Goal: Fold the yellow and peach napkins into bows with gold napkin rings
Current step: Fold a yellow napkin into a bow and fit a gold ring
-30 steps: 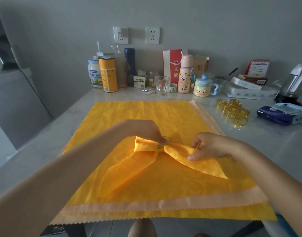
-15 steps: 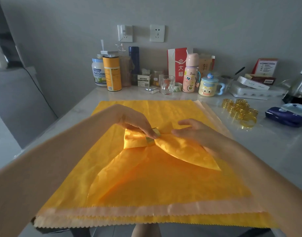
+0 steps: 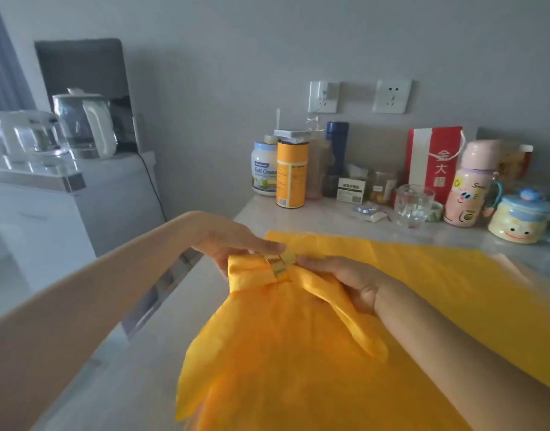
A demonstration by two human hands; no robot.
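A yellow napkin bow is lifted off the table, its tails hanging toward me. A gold napkin ring cinches its middle. My left hand pinches the bow's left loop right beside the ring. From the right, my right hand holds the right loop, fingertips by the ring. Underneath lies the stack of flat yellow napkins, with a peach napkin edge showing at the right.
The back of the marble table holds cans, a glass, a pink bottle, a face mug and a red bag. At left stands a white cabinet with a kettle. The table's left edge is below my left forearm.
Both hands have lifted the ringed bow off the napkin stack and carried it left toward the table's left edge. The view has swung left, so the spare gold rings are out of frame.
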